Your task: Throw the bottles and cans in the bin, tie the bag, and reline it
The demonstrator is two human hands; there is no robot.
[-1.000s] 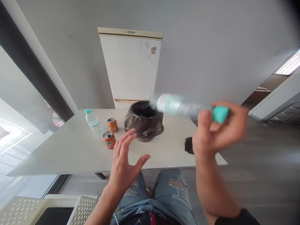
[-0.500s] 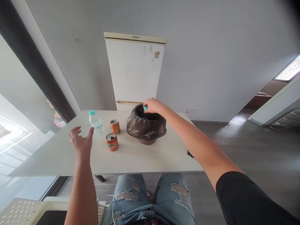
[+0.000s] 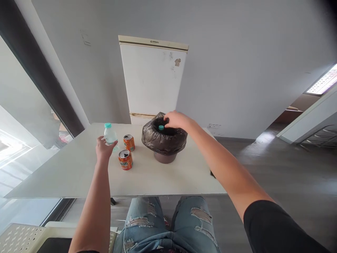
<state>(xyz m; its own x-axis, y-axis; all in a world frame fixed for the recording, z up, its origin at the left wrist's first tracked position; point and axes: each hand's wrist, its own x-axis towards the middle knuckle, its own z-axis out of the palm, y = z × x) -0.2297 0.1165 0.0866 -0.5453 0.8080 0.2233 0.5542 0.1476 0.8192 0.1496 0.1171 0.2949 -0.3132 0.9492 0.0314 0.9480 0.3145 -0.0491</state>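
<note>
At the left of the table, my left hand (image 3: pixel 104 149) is wrapped round a clear plastic bottle (image 3: pixel 110 133) with a teal cap. Two orange drink cans, one farther back (image 3: pixel 129 143) and one nearer (image 3: pixel 125 160), stand upright to the right of that hand, their tops opened. Over the rim of a trash bin (image 3: pixel 165 158) lined with a black plastic bag (image 3: pixel 160 144), my right hand (image 3: pixel 177 120) has its fingers apart and empty. Inside the bag the teal cap of a second bottle (image 3: pixel 161 128) shows just below my fingers; the rest of that bottle is hidden.
The white table (image 3: pixel 152 181) carries these things, with a small dark object (image 3: pixel 212 174) at its right edge. A white fridge (image 3: pixel 152 77) stands behind against the grey wall. A pale perforated rack (image 3: pixel 21 237) is at the lower left.
My left hand has moved right and closed round the bottle, which has shifted slightly right. My right hand has let go of the second bottle, now down in the bag.
</note>
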